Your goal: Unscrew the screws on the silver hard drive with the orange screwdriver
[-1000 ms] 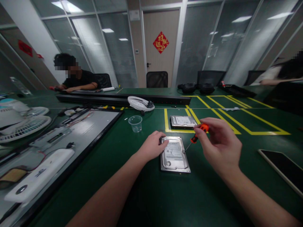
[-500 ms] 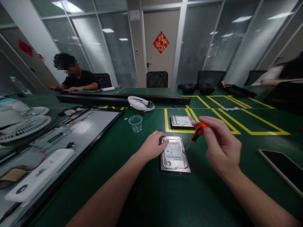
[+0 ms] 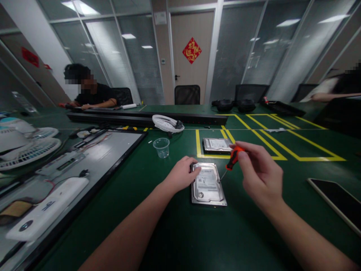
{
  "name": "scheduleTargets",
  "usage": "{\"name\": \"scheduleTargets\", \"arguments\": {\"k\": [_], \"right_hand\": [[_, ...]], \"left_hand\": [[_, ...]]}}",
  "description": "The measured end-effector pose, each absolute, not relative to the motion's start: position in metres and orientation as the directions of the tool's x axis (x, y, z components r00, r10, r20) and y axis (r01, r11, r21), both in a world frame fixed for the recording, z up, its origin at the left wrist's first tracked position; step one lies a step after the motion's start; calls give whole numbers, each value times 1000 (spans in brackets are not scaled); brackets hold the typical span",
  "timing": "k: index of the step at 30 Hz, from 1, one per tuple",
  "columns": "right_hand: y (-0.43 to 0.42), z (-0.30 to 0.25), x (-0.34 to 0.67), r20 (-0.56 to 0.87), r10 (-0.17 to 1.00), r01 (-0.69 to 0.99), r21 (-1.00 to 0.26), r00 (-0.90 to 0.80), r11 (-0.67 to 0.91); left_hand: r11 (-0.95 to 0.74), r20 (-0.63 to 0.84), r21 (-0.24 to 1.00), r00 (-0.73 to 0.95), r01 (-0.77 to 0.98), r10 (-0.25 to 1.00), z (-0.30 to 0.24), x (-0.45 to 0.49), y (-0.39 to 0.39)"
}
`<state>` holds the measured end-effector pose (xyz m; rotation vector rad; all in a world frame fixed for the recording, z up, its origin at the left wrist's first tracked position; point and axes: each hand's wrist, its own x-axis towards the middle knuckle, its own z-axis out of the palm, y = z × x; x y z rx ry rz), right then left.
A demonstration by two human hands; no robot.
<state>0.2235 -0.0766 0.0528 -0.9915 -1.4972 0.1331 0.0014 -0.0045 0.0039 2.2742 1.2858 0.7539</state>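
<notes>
One likely rigid hard drive, best held edgewise, is clasped by the left hand, a screwdriver by the right hand.

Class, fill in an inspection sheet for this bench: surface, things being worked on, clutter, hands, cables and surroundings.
Surface: green table marked with yellow tape.
Job's things: near hard drive, flat; orange-and-black screwdriver, tilted, tip at the drive's right edge; second hard drive beyond.
Clutter: clear cup, white slatted part, black-framed panel, dark-screened device.
Hands: left hand holds the near drive's upper-left corner; right hand grips the screwdriver.
Cables: black cable at lower left; far end out of frame.
Surroundings: seated person across the table, another person at right, door with red sign.
</notes>
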Motion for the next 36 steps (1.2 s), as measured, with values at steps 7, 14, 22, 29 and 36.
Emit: {"name": "scheduleTargets", "arguments": {"k": [7, 14, 22, 29, 36], "right_hand": [[-80, 55, 219, 746, 649, 391, -647, 148, 654], [-71, 50, 226, 788, 601, 502, -578, 137, 644], [-79, 56, 223, 776, 617, 467, -596, 128, 653], [-77, 53, 221, 759, 632, 430, -627, 154, 649], [-70, 47, 229, 793, 596, 537, -560, 127, 630]], "left_hand": [[-476, 241, 601, 423, 642, 874, 5, 1, -4], [-483, 247, 597, 426, 641, 870, 6, 1, -5], [-494, 256, 588, 432, 641, 865, 7, 1, -6], [-487, 251, 598, 428, 637, 868, 6, 1, -5], [-484, 245, 595, 428, 642, 870, 5, 1, -5]]}}
